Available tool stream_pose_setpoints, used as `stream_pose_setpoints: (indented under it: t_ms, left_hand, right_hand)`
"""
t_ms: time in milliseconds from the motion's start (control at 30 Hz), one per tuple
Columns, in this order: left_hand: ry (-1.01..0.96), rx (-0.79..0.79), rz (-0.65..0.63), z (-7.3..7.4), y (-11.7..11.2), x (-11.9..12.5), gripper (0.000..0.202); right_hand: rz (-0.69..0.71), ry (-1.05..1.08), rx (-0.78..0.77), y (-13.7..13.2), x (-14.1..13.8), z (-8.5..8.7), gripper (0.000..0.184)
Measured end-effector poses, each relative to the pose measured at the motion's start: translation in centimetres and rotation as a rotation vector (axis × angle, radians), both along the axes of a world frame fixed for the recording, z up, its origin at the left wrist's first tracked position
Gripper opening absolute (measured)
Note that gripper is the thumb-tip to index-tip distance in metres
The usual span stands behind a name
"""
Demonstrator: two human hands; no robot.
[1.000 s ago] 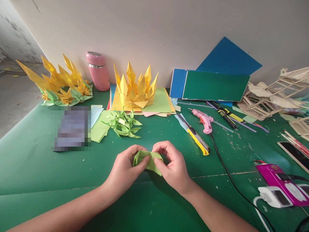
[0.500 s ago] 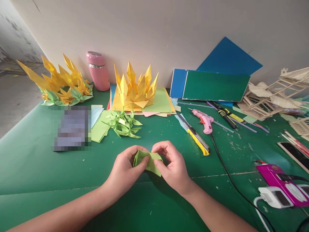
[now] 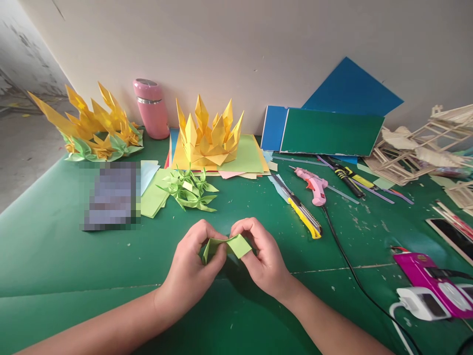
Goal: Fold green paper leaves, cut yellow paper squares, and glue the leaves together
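Note:
Between my two hands is a small piece of green origami paper (image 3: 239, 245), partly folded and held just above the table. My left hand (image 3: 197, 256) pinches its left part between thumb and fingers. On the other side, my right hand (image 3: 260, 251) grips the right part, its thumb below the paper and its fingers curled behind. Some of the folds are hidden by the fingers. Beyond my hands lies a cluster of folded green paper leaves (image 3: 190, 190), beside loose green paper sheets (image 3: 153, 197).
A yellow paper crown (image 3: 210, 143) sits on stacked coloured paper at the back; another decorated crown (image 3: 103, 133) stands left, near a pink flask (image 3: 153, 111). To the right lie a utility knife (image 3: 303, 214), a pink glue gun (image 3: 314, 185) with its cord, and a magenta power strip (image 3: 432, 281).
The green paper has been bent in my fingers: its right part now angles upward as a squarish flap. My right thumb has moved beneath it, while both hands stay in nearly the same place.

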State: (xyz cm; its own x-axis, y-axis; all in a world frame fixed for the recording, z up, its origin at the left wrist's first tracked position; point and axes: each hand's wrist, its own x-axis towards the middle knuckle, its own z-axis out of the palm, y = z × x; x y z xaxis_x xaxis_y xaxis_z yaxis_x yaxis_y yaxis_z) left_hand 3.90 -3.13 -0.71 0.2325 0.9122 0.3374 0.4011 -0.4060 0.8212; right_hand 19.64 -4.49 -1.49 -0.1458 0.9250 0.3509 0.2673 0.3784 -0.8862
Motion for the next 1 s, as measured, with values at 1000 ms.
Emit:
stream_pose_setpoints:
  t_ms: [1000]
  left_hand:
    - [-0.435,-0.685,0.11,0.6,0.9,0.3,0.034]
  right_hand:
    - [-0.31,-0.438,0.504,0.3,0.6,0.2,0.018]
